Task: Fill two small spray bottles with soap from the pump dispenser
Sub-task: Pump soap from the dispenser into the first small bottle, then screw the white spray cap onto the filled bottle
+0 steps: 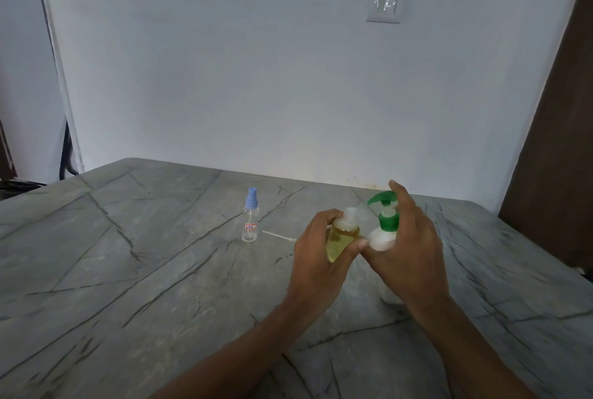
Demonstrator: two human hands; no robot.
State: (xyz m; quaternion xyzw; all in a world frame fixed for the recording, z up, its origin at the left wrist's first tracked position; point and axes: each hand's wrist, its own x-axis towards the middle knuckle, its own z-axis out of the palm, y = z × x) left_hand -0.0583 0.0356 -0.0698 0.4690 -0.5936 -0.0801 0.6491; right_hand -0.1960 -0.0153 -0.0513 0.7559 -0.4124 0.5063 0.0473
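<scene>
A person's left hand point(316, 247) grips a small uncapped spray bottle point(341, 239), filled with yellow liquid almost to the shoulder, and holds it clear of the grey marble-patterned table point(128, 254), its open neck tipped up and to the right beneath the green spout of a pump dispenser point(388, 222). The fingers wrap behind the bottle and the thumb crosses its front. Just right of it, the right hand point(407, 247) clasps the dispenser's white body, with the index finger reaching up along the back of the green pump head point(382, 198); whether the finger presses the head down cannot be told. The two hands nearly touch between the bottle and the dispenser. To the left of the left hand, apart from it, a second spray bottle point(250, 219) stands upright on the table, clear and blue-capped, with a small label. A thin white tube point(279, 236) lies flat between that bottle and the left hand. A wall switch point(385, 4) is mounted high beyond the right hand.
</scene>
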